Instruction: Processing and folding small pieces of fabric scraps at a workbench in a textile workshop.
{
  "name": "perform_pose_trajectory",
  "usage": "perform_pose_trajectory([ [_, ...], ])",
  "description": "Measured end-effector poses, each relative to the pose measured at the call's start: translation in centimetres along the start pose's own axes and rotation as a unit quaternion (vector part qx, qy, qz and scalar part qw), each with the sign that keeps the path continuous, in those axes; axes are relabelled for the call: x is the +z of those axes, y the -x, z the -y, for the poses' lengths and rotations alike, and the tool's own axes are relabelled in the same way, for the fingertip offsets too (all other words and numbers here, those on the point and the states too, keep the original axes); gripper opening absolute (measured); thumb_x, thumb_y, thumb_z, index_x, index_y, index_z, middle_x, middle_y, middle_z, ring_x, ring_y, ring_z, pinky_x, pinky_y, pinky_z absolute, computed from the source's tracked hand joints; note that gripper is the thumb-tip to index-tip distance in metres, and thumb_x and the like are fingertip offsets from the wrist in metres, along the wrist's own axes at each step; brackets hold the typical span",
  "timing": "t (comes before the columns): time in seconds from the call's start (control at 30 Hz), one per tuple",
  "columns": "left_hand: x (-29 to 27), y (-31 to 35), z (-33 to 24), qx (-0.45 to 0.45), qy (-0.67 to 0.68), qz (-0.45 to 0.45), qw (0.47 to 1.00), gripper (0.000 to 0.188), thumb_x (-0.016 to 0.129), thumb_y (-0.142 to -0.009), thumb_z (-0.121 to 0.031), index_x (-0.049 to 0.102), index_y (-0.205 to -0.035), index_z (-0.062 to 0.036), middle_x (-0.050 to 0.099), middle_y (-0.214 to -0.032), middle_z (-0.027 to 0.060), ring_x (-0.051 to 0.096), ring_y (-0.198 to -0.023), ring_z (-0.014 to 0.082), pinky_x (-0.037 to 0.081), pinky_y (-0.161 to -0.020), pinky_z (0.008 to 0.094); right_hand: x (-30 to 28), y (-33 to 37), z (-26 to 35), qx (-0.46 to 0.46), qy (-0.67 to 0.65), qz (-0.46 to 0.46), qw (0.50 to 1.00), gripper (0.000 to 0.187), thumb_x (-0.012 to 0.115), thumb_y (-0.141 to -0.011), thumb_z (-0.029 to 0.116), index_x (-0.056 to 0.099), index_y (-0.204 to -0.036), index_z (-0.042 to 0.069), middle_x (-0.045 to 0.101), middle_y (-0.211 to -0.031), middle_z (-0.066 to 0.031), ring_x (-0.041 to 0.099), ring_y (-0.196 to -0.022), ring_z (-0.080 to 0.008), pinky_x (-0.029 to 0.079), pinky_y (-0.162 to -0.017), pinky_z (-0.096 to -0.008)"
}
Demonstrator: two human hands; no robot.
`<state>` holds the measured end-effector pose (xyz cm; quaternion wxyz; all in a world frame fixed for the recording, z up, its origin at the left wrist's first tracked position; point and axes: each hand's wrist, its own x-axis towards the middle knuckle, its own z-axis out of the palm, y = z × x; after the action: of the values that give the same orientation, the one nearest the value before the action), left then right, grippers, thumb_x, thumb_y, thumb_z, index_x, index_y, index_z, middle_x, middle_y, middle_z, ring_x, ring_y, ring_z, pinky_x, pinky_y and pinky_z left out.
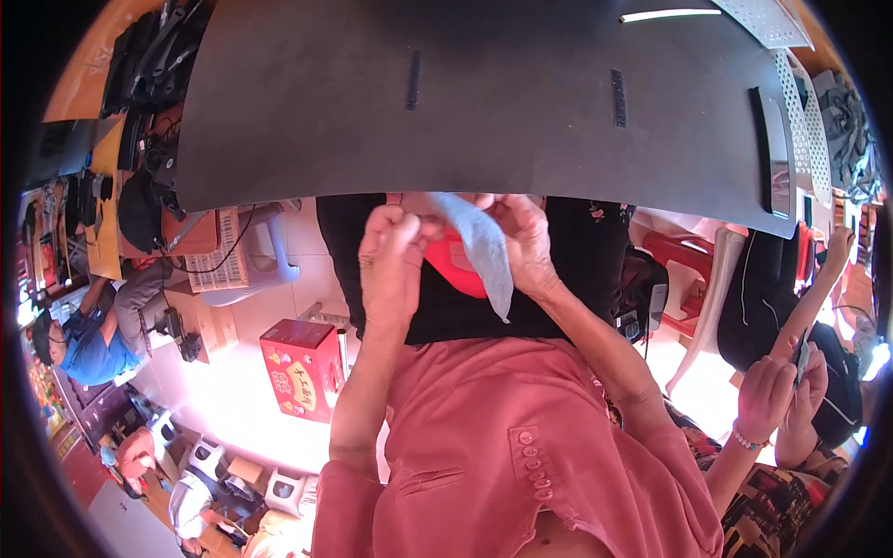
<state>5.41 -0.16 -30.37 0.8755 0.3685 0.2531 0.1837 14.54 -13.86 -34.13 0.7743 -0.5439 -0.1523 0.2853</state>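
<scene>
Just below the near edge of the table, both of my hands are raised over my lap. Between them hangs a limp, light blue-grey sock (486,249), its tapered end pointing toward me. My left hand (393,251) is closed with the fingers curled in, left of the sock's upper part; what it pinches is hidden. My right hand (523,237) is closed too, its fingertips at the sock's upper right side by the table edge. Behind the sock a smooth red thing (454,270) rests over my dark lap; its kind is not clear.
A dark table (521,139) spans the front, with white perforated baskets (800,121) at its right. A red box (302,367) stands on the floor at left. At right, a co-worker's hands (777,400) hold a small thing close by. More people sit at far left.
</scene>
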Motion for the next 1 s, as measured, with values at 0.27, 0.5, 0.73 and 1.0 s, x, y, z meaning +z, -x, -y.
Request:
perform_pose_trajectory([
  [0.27,-1.5,-1.0,-0.3,-0.120,-0.007,-0.003,0.993,0.032,0.044,-0.098,-0.032,0.056,-0.102,-0.0028,0.064,-0.086,0.0107,0.061,-0.083,0.0191,0.047,-0.079,0.0352,-0.6,-0.6,0.0,0.150,-0.249,0.026,0.956,0.017,0.067,-0.081,-0.001,0.064,-0.096,0.004,0.063,-0.098,-0.0014,0.059,-0.086,-0.0085,0.049,-0.079,-0.0241],
  [0.5,-0.2,-0.5,1.7,-0.043,-0.075,0.025,0.996,0.018,0.057,-0.090,-0.008,0.064,-0.107,-0.0037,0.062,-0.103,0.0027,0.058,-0.093,0.0111,0.046,-0.086,0.0294,0.5,-0.6,0.7,0.067,-0.097,0.055,0.991,0.018,0.070,-0.079,0.002,0.064,-0.095,0.003,0.063,-0.094,-0.0006,0.058,-0.086,-0.0080,0.048,-0.078,-0.0221],
  [0.73,0.3,0.0,-0.1,0.089,-0.349,0.000,0.933,0.012,0.057,-0.088,-0.009,0.061,-0.082,-0.0003,0.054,-0.074,-0.0047,0.047,-0.072,0.0030,0.040,-0.073,0.0203,1.1,0.0,0.5,0.097,-0.191,-0.030,0.976,0.015,0.069,-0.078,-0.002,0.059,-0.086,0.005,0.058,-0.086,0.0023,0.054,-0.077,-0.0052,0.046,-0.067,-0.0207],
  [1.0,-0.3,-1.0,0.2,-0.058,-0.086,-0.010,0.995,0.031,0.051,-0.094,-0.023,0.053,-0.116,-0.0023,0.059,-0.098,0.0033,0.055,-0.086,0.0126,0.043,-0.081,0.0298,1.1,-0.2,2.2,-0.167,0.297,0.065,0.938,0.023,0.066,-0.066,-0.007,0.057,-0.084,0.002,0.056,-0.079,-0.0073,0.056,-0.071,-0.0199,0.046,-0.062,-0.0294],
])
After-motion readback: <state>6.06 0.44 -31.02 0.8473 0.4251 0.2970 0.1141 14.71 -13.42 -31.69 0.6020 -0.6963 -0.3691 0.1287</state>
